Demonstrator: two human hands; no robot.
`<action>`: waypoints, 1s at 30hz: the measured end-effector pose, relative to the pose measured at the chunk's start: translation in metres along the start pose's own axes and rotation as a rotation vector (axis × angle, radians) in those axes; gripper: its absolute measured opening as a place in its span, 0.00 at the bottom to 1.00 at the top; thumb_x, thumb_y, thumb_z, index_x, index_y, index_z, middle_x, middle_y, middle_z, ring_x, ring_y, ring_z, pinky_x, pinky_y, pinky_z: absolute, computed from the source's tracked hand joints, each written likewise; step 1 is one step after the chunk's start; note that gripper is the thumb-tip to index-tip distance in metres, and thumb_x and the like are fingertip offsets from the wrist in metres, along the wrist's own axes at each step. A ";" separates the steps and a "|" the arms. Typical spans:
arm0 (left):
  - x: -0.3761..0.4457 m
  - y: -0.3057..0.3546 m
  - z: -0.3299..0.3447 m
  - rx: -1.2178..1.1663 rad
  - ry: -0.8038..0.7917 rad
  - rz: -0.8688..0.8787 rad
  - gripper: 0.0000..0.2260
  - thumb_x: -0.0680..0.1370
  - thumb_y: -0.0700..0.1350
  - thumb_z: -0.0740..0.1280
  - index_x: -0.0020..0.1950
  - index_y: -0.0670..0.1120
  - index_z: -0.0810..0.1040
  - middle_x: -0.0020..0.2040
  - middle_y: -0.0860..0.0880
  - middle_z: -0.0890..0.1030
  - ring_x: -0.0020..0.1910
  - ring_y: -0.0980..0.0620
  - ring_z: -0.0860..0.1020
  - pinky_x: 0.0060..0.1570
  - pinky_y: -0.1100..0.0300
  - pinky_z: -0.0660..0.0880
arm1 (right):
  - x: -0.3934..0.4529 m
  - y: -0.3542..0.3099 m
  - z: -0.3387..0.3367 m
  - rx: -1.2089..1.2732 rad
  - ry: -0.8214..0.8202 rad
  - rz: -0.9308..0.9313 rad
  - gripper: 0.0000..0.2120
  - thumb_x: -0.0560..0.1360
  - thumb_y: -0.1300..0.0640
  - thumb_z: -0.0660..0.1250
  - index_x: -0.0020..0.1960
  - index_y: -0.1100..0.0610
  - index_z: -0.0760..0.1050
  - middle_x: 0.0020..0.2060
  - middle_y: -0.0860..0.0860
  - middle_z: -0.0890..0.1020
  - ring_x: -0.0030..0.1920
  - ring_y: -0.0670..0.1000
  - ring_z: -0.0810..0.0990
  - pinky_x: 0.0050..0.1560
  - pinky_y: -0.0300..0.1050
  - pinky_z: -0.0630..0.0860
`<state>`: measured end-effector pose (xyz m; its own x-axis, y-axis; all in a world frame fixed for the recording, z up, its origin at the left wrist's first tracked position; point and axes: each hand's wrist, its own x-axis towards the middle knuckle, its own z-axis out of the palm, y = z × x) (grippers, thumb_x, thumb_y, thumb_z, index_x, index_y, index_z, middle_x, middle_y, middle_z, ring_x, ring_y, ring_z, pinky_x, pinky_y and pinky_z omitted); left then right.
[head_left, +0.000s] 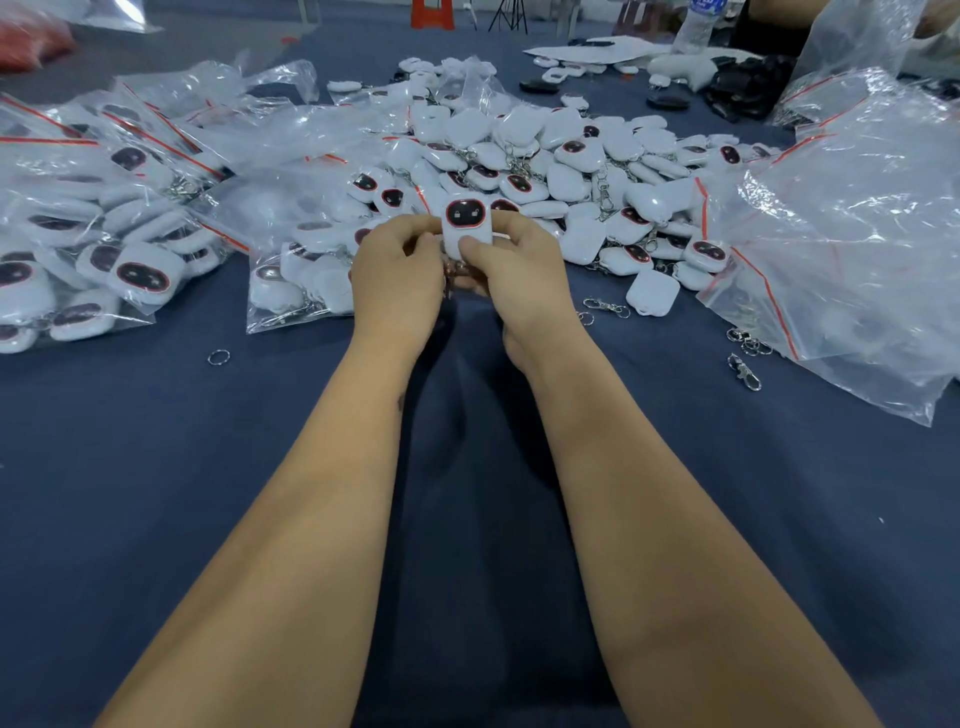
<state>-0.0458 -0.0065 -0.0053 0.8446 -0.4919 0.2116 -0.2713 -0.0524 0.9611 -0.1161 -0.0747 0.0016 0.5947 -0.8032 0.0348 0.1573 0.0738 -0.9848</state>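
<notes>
Forearms: both bare, reaching from the near edge and meeting mid-table.
Table (156, 467): covered in dark blue cloth.
Loose ring (218, 357): flat on the cloth, left of the left wrist and apart from it.
Clasp (745, 371): on the cloth to the right, at the edge of the empty bags, with a few small rings just beyond it.
Left hand (397, 275): fingers curled, pinching the remote's lower left side.
Right hand (514, 275): thumb pressed on the remote's lower front, fingers curled behind it.
Remote (465, 223): white, held upright between both hands above the cloth, its dark red-rimmed button panel facing the camera.
Metal fitting (453, 270): shows under the remote between the hands; how it joins cannot be told.
Lone remote (653, 293): face down on the cloth, right of the right hand.
Filled bags (93, 249): clear with red seal strips, packed with remotes, to the left and just beside the left hand.
Empty bags (857, 234): crumpled clear heap on the right.
Heap (545, 166): loose white remotes with clasps, just behind the hands.
Bottle (698, 21): at the far right edge.
</notes>
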 end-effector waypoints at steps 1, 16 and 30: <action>0.000 0.000 0.001 -0.002 -0.006 -0.014 0.14 0.79 0.39 0.59 0.57 0.44 0.83 0.50 0.51 0.83 0.48 0.55 0.80 0.53 0.58 0.78 | 0.000 0.000 0.000 -0.006 -0.002 0.017 0.12 0.77 0.70 0.64 0.59 0.64 0.76 0.46 0.57 0.83 0.42 0.51 0.82 0.40 0.40 0.79; -0.004 0.004 0.005 -0.050 -0.103 -0.031 0.13 0.76 0.51 0.62 0.57 0.50 0.80 0.60 0.44 0.78 0.51 0.52 0.79 0.52 0.57 0.76 | -0.001 0.000 -0.005 0.024 -0.031 0.088 0.10 0.78 0.69 0.64 0.58 0.64 0.76 0.52 0.63 0.83 0.50 0.57 0.82 0.53 0.50 0.79; -0.004 0.003 0.005 0.006 -0.097 -0.052 0.09 0.79 0.46 0.62 0.47 0.45 0.80 0.55 0.39 0.79 0.45 0.52 0.75 0.51 0.50 0.75 | -0.007 -0.006 -0.003 0.089 -0.067 0.074 0.11 0.79 0.66 0.59 0.55 0.58 0.78 0.46 0.58 0.82 0.44 0.53 0.81 0.39 0.43 0.81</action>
<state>-0.0520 -0.0094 -0.0043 0.8092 -0.5700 0.1426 -0.2308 -0.0852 0.9693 -0.1235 -0.0716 0.0070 0.6578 -0.7528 -0.0237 0.1786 0.1864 -0.9661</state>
